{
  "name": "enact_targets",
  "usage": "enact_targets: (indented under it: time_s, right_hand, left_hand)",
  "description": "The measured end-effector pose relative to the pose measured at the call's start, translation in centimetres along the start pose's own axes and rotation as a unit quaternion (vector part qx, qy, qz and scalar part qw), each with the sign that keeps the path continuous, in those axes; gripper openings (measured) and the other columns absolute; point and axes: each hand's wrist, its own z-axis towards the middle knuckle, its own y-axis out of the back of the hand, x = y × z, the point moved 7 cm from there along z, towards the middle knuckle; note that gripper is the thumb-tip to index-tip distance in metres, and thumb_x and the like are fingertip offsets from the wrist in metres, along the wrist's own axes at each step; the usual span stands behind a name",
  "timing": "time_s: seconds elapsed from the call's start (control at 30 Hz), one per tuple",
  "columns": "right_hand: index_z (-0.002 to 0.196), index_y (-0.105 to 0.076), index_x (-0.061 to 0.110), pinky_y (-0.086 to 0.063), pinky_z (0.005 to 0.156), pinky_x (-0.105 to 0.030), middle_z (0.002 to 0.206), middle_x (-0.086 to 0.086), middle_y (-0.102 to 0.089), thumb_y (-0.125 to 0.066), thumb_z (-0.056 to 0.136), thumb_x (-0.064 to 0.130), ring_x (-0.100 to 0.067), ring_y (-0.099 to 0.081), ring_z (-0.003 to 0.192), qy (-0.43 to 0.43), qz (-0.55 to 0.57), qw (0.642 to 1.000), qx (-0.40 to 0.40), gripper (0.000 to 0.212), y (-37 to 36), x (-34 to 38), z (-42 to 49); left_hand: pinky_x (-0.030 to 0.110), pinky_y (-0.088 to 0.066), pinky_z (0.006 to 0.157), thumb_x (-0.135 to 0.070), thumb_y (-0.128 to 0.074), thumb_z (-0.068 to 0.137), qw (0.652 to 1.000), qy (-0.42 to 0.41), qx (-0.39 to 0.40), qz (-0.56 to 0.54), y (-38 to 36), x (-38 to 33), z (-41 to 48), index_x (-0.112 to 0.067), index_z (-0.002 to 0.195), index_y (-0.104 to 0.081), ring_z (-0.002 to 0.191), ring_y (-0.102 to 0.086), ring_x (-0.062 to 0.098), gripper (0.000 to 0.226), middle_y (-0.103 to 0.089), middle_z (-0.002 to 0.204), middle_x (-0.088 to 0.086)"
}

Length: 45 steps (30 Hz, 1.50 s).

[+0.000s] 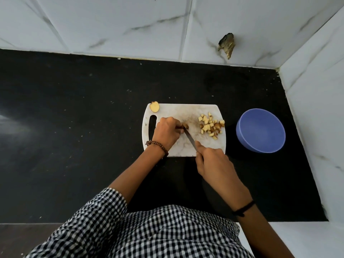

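1. head view, the work: the left hand (pixel 168 132) lies on the left half of the white cutting board (pixel 186 110). its fingers are curled down and pinch a small brown-skinned root piece (pixel 185 126) against the board, near the board's middle.
2. head view, the tool: the right hand (pixel 214 162) is wrapped round the handle of a knife (pixel 189 139). the handle is hidden inside the fist, and the forefinger lies along the back of the blade. this hand sits over the board's near edge.
3. head view, the blade: it runs slantwise from the right hand up and left to the root piece, and its tip meets that piece just beside the left fingertips.
4. head view, what is cut: a loose heap of diced pieces (pixel 211 125), pale yellow with brown skin, lies on the right part of the board. it is apart from the blade and close to the board's right edge.
5. head view, the leftover: a rounded end slice (pixel 155 107) rests on the board's far left corner, above the handle slot (pixel 153 125).
6. head view, around the board: the board lies on a black counter (pixel 74 112). a blue bowl (pixel 260 131) stands upright just to the right of the board, not touching it.
7. head view, the person: a bead bracelet (pixel 158 145) circles the left wrist and a dark thread (pixel 243 208) the right. a checked shirt (pixel 167 229) fills the lower edge.
8. head view, the walls: white veined tiles (pixel 111 25) rise behind the counter and to its right.
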Motion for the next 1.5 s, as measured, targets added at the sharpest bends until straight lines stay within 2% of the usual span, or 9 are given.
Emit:
enact_targets:
  time_s: [0.2,0.33,0.47,0.63,0.77,0.9,1.03,1.17,1.5]
  right_hand:
    - [0.148,-0.044,0.029,-0.045,0.057,-0.030,0.092,-0.002,-0.057,-0.044,0.103,0.032,-0.012,-0.054,0.064,-0.014,0.052,0.998,0.032,0.046,1.7,-1.1,0.5]
    - [0.143,-0.051,0.031,-0.045,0.055,-0.029,0.083,-0.003,-0.058,-0.049,0.101,0.036,-0.012,-0.056,0.061,-0.013,0.088,0.996,0.020,0.042,2.4,-1.5,0.5]
    - [0.109,-0.064,0.021,-0.040,0.051,-0.025,0.075,0.000,-0.055,-0.052,0.099,0.041,-0.012,-0.056,0.062,-0.028,0.095,0.995,0.011,0.025,3.0,-2.3,0.4]
    - [0.077,-0.051,0.024,-0.034,0.050,-0.019,0.069,0.002,-0.056,-0.062,0.095,0.041,-0.010,-0.054,0.059,-0.027,0.124,0.991,-0.053,0.027,4.1,-2.4,1.6]
    - [0.091,-0.056,0.019,-0.039,0.057,-0.012,0.078,0.009,-0.056,-0.074,0.089,0.029,-0.005,-0.055,0.068,-0.027,0.176,0.978,-0.105,0.020,3.1,-1.6,4.5]
    - [0.100,-0.054,0.017,-0.052,0.077,-0.031,0.090,0.004,-0.060,-0.079,0.083,0.018,-0.014,-0.058,0.081,0.002,0.195,0.974,-0.112,0.030,0.4,-0.8,7.6]
    - [0.103,-0.053,0.014,-0.047,0.068,-0.028,0.087,0.004,-0.057,-0.075,0.087,0.019,-0.016,-0.057,0.079,0.030,0.199,0.973,-0.117,0.027,-0.7,-0.4,9.4]
    - [0.099,-0.048,0.020,-0.037,0.060,-0.013,0.083,0.008,-0.056,-0.071,0.090,0.018,-0.010,-0.052,0.072,0.059,0.213,0.969,-0.113,0.025,-0.8,-0.9,9.8]
    - [0.102,-0.046,0.019,-0.033,0.056,-0.011,0.083,0.006,-0.054,-0.072,0.089,0.021,-0.005,-0.050,0.069,0.041,0.217,0.969,-0.107,0.029,-1.2,-0.9,9.9]
  left_hand:
    - [0.029,-0.057,0.075,-0.012,-0.071,0.084,1.000,-0.005,0.002,-0.004,-0.2,0.1,0.0,-0.008,0.094,-0.073,0.079,-0.066,0.013,0.011,-0.071,0.086,0.004]
    - [0.033,-0.058,0.077,-0.010,-0.073,0.082,1.000,0.002,0.010,-0.010,-0.4,0.5,0.3,-0.008,0.106,-0.068,0.079,-0.066,0.015,0.025,-0.070,0.088,0.004]
    - [0.031,-0.058,0.077,-0.024,-0.078,0.078,1.000,0.003,0.027,-0.012,-0.5,0.6,0.5,-0.014,0.111,-0.066,0.079,-0.065,0.012,0.036,-0.068,0.091,0.001]
    - [0.029,-0.057,0.073,-0.029,-0.076,0.080,1.000,0.015,0.014,-0.007,-0.5,0.9,0.5,-0.014,0.099,-0.073,0.077,-0.061,0.011,0.024,-0.064,0.087,0.000]
    - [0.013,-0.049,0.070,-0.024,-0.076,0.080,0.999,0.010,0.021,-0.036,-0.3,1.1,0.3,-0.015,0.102,-0.074,0.076,-0.060,0.007,0.024,-0.062,0.089,-0.001]
    - [0.012,-0.048,0.070,-0.021,-0.075,0.081,0.999,0.000,0.024,-0.039,-0.3,0.8,0.2,-0.017,0.103,-0.074,0.076,-0.059,0.007,0.023,-0.061,0.090,-0.001]
    - [0.019,-0.051,0.071,-0.021,-0.073,0.082,0.999,-0.013,0.020,-0.032,0.0,0.7,0.2,-0.021,0.105,-0.074,0.077,-0.061,0.010,0.023,-0.062,0.090,0.002]
    - [0.023,-0.053,0.072,-0.018,-0.071,0.082,0.999,-0.010,0.011,-0.041,0.5,0.8,0.3,-0.021,0.105,-0.074,0.077,-0.061,0.013,0.023,-0.062,0.089,0.004]
    - [0.023,-0.055,0.073,-0.021,-0.074,0.080,0.999,0.005,0.011,-0.053,0.6,1.0,0.5,-0.016,0.101,-0.074,0.076,-0.062,0.009,0.021,-0.064,0.088,0.001]
